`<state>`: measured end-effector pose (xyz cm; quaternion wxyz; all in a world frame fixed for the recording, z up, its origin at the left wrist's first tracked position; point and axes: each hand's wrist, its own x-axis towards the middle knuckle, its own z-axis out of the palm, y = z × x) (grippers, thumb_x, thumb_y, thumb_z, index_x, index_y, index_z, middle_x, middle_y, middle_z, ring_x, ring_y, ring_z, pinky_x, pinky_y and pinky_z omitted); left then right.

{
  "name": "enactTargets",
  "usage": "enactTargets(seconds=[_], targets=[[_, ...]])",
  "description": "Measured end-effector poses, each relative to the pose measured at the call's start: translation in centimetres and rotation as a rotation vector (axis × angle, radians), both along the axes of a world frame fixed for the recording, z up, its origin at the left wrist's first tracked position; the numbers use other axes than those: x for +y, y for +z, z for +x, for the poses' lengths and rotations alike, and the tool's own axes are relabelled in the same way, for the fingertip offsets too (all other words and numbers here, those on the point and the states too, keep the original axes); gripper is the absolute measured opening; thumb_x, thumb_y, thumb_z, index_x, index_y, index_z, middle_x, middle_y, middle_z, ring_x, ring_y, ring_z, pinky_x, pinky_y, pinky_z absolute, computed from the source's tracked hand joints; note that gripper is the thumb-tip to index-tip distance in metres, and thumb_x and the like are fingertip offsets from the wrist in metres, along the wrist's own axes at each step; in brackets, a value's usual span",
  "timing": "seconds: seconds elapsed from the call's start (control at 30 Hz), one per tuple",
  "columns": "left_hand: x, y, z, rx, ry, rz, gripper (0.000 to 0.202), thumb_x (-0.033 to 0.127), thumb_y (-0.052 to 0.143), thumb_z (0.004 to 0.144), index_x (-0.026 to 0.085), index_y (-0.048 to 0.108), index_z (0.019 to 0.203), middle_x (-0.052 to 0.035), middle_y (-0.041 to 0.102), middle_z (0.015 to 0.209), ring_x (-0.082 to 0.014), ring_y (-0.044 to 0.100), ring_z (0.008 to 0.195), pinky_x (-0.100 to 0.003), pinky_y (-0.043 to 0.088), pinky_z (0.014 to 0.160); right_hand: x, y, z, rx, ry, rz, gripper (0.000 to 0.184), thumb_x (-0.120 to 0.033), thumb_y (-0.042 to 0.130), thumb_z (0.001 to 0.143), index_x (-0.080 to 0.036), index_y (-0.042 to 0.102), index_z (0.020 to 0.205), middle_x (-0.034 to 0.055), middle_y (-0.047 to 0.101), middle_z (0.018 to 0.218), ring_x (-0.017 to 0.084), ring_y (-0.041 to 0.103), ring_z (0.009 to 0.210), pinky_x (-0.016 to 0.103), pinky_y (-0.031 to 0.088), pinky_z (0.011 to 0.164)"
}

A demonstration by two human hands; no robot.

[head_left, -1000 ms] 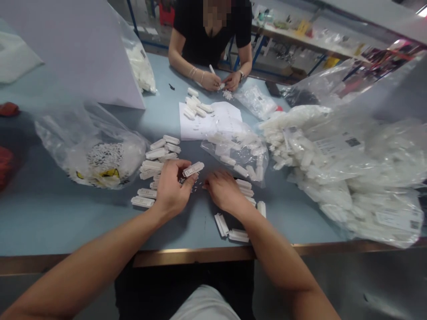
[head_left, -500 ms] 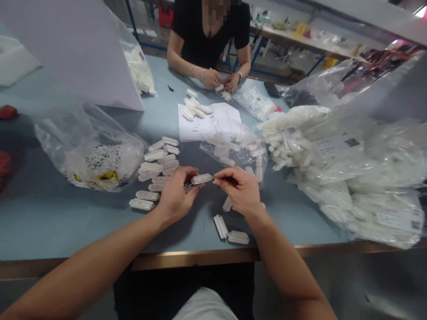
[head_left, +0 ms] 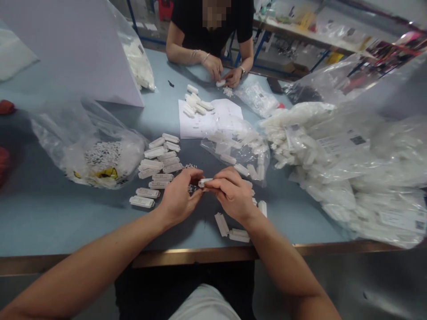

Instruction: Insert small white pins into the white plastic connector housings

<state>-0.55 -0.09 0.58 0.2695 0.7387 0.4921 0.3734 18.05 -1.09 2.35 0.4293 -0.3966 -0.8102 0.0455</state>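
Note:
Between my two hands is a small white plastic housing (head_left: 204, 182), partly hidden by fingers. My left hand (head_left: 179, 194) is closed on its left end. Over its right part lie the closed fingers of my right hand (head_left: 232, 194); whether they also hold a small piece I cannot see. Several similar white housings (head_left: 151, 168) with printed faces lie in a group left of my left hand. Small white pieces (head_left: 191, 188) are scattered on the table behind and beside that hand. Two more housings (head_left: 222, 224) rest below my right hand.
A clear bag of small white parts (head_left: 103, 155) stands at left. Plastic bags of white housings (head_left: 333, 151) fill the right side. Ahead lies a paper sheet (head_left: 190, 126) carrying housings, beside an open bag (head_left: 233, 138). Across the table (head_left: 83, 231), a co-worker's hands (head_left: 222, 73) handle a white piece.
My right hand has moved left and its fingers now cover much of the housing, where before they pinched just off its right end. The left hand keeps its hold.

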Motion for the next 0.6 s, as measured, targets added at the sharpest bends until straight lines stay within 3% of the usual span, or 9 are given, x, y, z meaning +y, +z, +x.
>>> enactTargets(seconds=[0.33,0.47,0.6], targets=[[0.00,-0.47,-0.01,0.030,0.006,0.110,0.028,0.019,0.066,0.082,0.018,0.062,0.109,-0.0042,0.076,0.096,-0.0188,0.074,0.083,-0.029,0.061,0.077,-0.28,0.07,-0.17,-0.033,0.000,0.032,0.014,-0.015,0.063,0.097,-0.021,0.075,0.093,0.0043,0.068,0.081,0.016,0.059,0.080,0.030,0.054,0.069],[-0.10,-0.73,-0.12,0.046,-0.028,0.204,0.029,0.015,0.064,0.083,0.018,0.060,0.112,-0.0050,0.076,0.100,-0.0187,0.075,0.087,-0.029,0.061,0.080,-0.25,-0.03,-0.02,-0.019,-0.003,-0.114,0.015,-0.020,0.062,0.098,-0.024,0.075,0.091,0.0027,0.069,0.082,0.016,0.062,0.081,0.029,0.054,0.070],[-0.26,-0.84,-0.22,0.071,-0.087,0.267,0.029,0.013,0.061,0.086,0.019,0.060,0.114,-0.0059,0.076,0.102,-0.0193,0.075,0.091,-0.029,0.061,0.081,0.26,0.19,0.45,0.074,-0.005,-0.403,0.007,-0.030,0.073,0.092,-0.024,0.073,0.095,0.0038,0.070,0.093,0.018,0.065,0.091,0.031,0.055,0.080]])
